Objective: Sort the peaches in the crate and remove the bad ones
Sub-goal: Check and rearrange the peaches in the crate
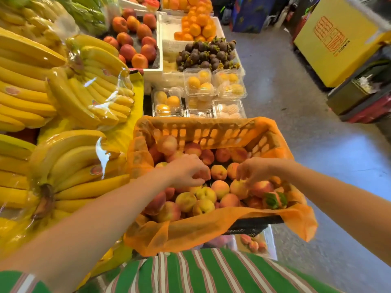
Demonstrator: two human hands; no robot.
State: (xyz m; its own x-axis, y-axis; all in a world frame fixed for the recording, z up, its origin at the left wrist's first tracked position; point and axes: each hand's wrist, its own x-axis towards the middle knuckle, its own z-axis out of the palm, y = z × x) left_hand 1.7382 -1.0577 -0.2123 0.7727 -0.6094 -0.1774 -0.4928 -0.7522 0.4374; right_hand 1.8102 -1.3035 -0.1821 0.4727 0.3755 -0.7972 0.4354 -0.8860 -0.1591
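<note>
At a fruit stall, a person in a striped green top reaches both bare arms into a crate [211,132] of peaches [203,199] lined with orange mesh [211,227]. The left hand [186,171] curls its fingers round a red peach [204,174] near the middle of the heap, the fruit showing just past the fingertips. Well to the right of that grip, the right hand [255,170] hangs with its fingers bent down onto a second peach [238,188]. Whether it has hold of that fruit or only touches it cannot be told. Between the two hands lie more peaches, untouched. A leafy one [273,200] sits just below and to the right of the right hand. Wrapped bananas [80,166] are stacked well to the left of the left hand, outside the crate.

The work appears to be in its checking step: fruit is being picked up and felt one by one, and the crate looks nearly full. The next move likely calls for lifting and turning the red peach to inspect its hidden side. A bad one would need carrying clear of the rim; a sound one, setting back gently so the soft neighbours beneath the grip are not bruised.
</note>
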